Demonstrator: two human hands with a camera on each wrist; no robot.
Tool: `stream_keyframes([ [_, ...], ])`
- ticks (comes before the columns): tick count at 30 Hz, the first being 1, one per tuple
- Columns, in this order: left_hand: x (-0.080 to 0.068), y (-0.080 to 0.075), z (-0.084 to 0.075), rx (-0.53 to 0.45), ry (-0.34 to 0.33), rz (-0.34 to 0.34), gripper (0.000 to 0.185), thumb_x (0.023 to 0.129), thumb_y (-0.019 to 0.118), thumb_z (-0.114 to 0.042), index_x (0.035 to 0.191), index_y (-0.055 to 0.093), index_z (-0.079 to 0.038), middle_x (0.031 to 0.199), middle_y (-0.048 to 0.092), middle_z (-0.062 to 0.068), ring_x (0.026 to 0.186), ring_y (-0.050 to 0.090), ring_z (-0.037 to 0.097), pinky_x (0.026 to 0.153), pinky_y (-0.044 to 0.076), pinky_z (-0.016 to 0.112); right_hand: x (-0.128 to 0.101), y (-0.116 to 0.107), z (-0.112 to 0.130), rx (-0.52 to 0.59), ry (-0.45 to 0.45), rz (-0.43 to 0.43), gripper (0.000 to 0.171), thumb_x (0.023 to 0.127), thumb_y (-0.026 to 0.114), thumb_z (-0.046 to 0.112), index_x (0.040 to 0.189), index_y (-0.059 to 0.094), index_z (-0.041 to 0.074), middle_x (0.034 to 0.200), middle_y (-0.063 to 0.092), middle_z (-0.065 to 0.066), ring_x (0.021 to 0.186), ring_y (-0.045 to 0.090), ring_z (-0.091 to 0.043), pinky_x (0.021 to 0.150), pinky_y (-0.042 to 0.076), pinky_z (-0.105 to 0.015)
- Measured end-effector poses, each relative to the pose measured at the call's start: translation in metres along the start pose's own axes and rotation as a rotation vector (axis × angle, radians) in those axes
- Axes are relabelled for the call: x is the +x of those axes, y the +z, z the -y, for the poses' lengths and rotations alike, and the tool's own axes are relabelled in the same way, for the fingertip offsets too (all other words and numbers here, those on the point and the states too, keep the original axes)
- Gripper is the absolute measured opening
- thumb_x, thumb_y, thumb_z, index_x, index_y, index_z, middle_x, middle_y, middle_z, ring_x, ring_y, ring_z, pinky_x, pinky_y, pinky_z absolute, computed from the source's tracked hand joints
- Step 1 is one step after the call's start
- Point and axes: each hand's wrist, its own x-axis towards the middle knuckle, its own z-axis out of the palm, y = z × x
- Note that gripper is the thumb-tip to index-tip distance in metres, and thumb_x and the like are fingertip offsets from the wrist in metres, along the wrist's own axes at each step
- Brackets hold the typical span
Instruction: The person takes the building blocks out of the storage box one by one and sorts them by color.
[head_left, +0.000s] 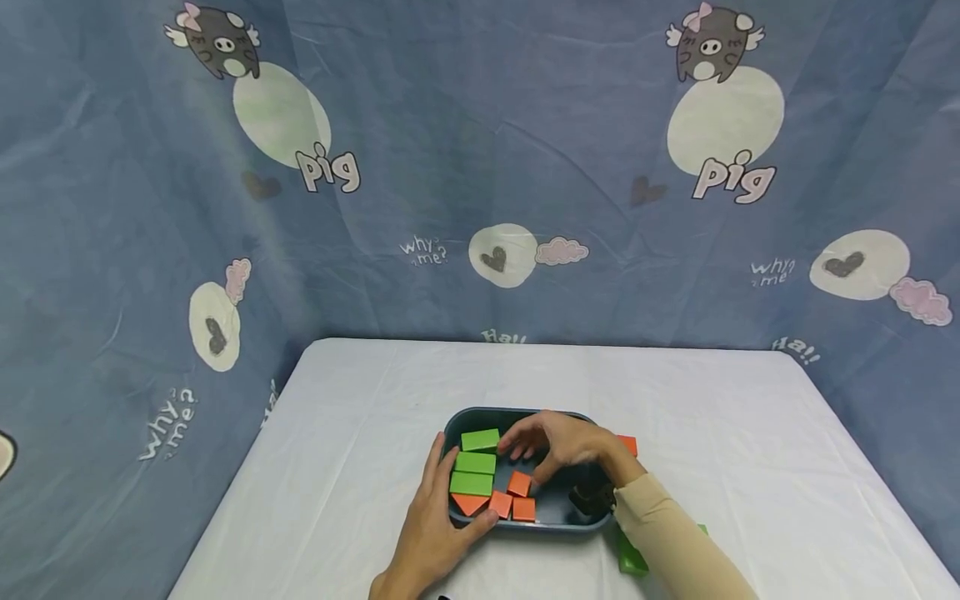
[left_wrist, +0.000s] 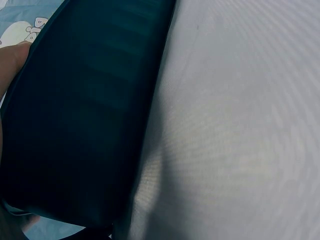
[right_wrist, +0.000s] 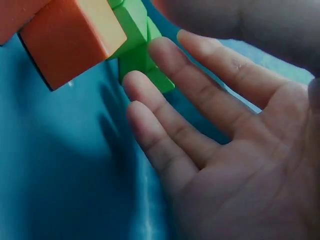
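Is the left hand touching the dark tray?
Touching. The head view shows the left hand wrapped on the tray's left rim, thumb on its near edge; the left wrist view agrees.

Probably a makeshift home setup: cartoon pig bedsheet (head_left: 480, 167) draped as backdrop behind a cloth-covered table (head_left: 750, 433).

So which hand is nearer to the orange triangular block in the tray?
Left. The left hand grips the tray rim right beside the orange triangular block; the right hand hovers farther back.
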Motion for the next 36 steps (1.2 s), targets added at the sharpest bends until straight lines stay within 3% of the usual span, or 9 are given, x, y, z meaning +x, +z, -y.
stream_keyframes([
  [11,0.0,0.0,-0.001,0.015,0.022,-0.018,0.1,0.082,0.077,-0.062,0.157,0.037,-0.008,0.17,0.012,0.004,0.141,0.042,0.034,0.103,0.044,0.058,-0.002,0.0,-0.004,-0.035,0.045,0.037,0.063,0.075,0.085,-0.002,0.134,0.063,0.0,0.132,0.066,-0.013,0.11,0.062,-0.036,0.095,0.052,-0.043],
  [18,0.0,0.0,-0.001,0.018,0.019,-0.021,0.1,0.082,0.078,-0.062,0.157,0.037,-0.009,0.17,0.012,0.004,0.14,0.043,0.034,0.102,0.045,0.058,0.001,0.003,-0.003,-0.116,0.079,0.073,0.063,0.072,0.086,-0.005,0.131,0.067,0.007,0.127,0.068,-0.004,0.104,0.063,-0.026,0.087,0.054,-0.034],
  [25,0.0,0.001,-0.001,0.021,0.009,-0.02,0.101,0.081,0.077,-0.063,0.157,0.038,-0.009,0.17,0.013,0.004,0.14,0.043,0.034,0.102,0.045,0.058,0.001,0.004,-0.002,-0.125,0.089,0.128,0.067,0.069,0.084,-0.011,0.131,0.068,0.009,0.125,0.069,0.001,0.1,0.059,-0.022,0.083,0.053,-0.031],
  [36,0.0,0.0,-0.003,0.003,-0.005,-0.013,0.101,0.081,0.078,-0.063,0.157,0.037,-0.011,0.17,0.011,-0.001,0.141,0.042,0.032,0.104,0.044,0.059,-0.001,0.011,-0.002,-0.14,0.182,0.112,0.054,0.067,0.081,-0.021,0.108,0.076,0.014,0.106,0.071,0.007,0.089,0.061,-0.007,0.083,0.055,-0.028],
])
